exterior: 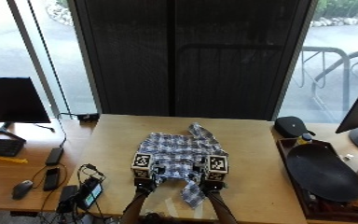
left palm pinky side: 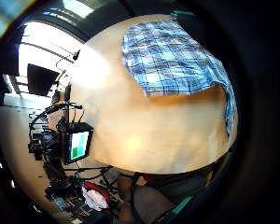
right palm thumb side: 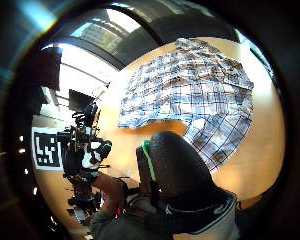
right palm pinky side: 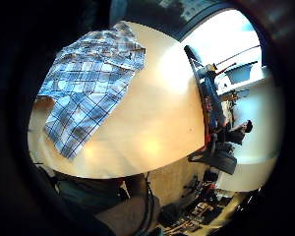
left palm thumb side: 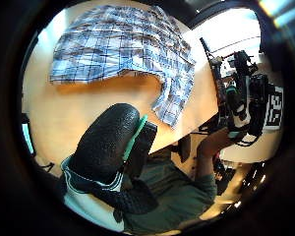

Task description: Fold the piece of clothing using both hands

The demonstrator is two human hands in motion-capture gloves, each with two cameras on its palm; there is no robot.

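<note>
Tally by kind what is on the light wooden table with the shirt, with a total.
Plaid shirt: 1
Gloved hands: 2
Small screen device with cables, at the table's left edge: 1
Total: 4

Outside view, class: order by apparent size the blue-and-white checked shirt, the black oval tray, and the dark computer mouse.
1. Black oval tray and blue-and-white checked shirt: too alike in spread to rank.
2. Dark computer mouse: clearly smallest.
</note>
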